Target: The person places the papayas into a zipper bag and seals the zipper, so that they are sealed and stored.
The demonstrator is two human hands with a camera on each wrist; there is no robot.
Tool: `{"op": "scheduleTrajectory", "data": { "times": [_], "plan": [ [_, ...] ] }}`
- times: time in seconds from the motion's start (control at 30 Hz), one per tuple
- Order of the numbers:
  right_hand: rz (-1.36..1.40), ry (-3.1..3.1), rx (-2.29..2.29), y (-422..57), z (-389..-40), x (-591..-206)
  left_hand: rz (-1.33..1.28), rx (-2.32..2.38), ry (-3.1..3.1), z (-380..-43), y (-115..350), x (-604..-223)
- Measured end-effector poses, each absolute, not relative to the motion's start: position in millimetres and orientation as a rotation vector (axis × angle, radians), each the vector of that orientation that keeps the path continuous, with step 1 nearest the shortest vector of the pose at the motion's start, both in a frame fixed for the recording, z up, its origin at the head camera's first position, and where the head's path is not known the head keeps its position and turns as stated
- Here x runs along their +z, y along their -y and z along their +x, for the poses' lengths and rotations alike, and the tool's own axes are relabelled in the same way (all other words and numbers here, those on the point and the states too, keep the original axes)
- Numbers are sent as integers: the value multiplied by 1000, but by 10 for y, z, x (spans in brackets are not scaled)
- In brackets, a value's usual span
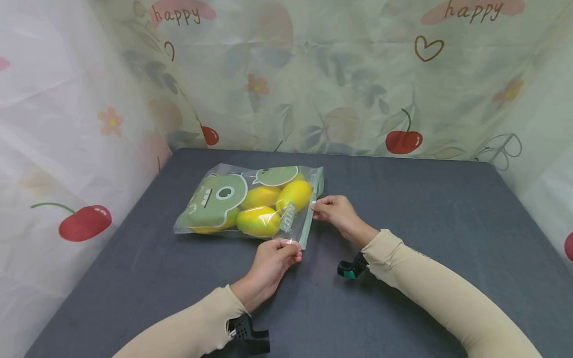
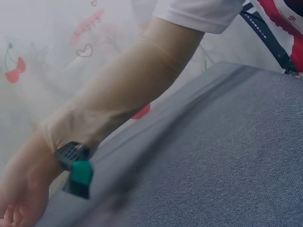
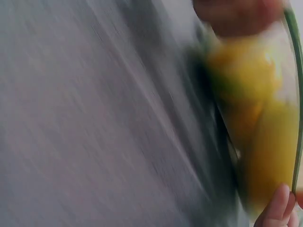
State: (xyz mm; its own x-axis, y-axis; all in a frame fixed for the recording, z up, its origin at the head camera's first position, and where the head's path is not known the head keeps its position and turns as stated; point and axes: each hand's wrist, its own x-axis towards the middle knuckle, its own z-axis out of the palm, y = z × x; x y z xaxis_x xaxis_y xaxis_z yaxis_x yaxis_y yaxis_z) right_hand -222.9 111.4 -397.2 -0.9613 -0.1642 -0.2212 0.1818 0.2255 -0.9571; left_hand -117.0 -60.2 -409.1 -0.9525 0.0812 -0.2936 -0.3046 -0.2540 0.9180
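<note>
A clear plastic zip bag [image 1: 215, 199] with green monster print lies on its side on the dark table. Inside it are several yellow-green mangoes [image 1: 258, 221]. At the near corner of the bag's mouth, my left hand [image 1: 272, 266] pinches the edge between thumb and fingers. Higher along the same green-edged strip [image 1: 309, 226], my right hand [image 1: 337, 216] pinches the rim. The right wrist view shows the strip upright and the yellow fruit [image 3: 274, 151] blurred. In the left wrist view, the right forearm [image 2: 118, 94] crosses the frame; the left hand's grip is out of sight.
The dark grey table [image 1: 425, 209] extends around the bag, its far edge against a printed curtain [image 1: 304, 84]. Black wrist cameras [image 1: 250, 335] hang under both cuffs, the right one [image 1: 351, 267] with a green patch.
</note>
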Motion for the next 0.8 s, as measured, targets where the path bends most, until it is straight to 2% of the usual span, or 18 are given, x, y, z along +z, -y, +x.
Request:
{"op": "scheduleTrajectory", "data": {
  "times": [0.37, 0.8],
  "plan": [
    [160, -2317, -1760, -1494, -2734, -3934, -170, 2250, -1749, -1077, 542, -4070],
    [300, -2349, -1736, -1632, -2936, -3920, -172, 2215, -1726, -1052, 511, -4040]
  ]
}}
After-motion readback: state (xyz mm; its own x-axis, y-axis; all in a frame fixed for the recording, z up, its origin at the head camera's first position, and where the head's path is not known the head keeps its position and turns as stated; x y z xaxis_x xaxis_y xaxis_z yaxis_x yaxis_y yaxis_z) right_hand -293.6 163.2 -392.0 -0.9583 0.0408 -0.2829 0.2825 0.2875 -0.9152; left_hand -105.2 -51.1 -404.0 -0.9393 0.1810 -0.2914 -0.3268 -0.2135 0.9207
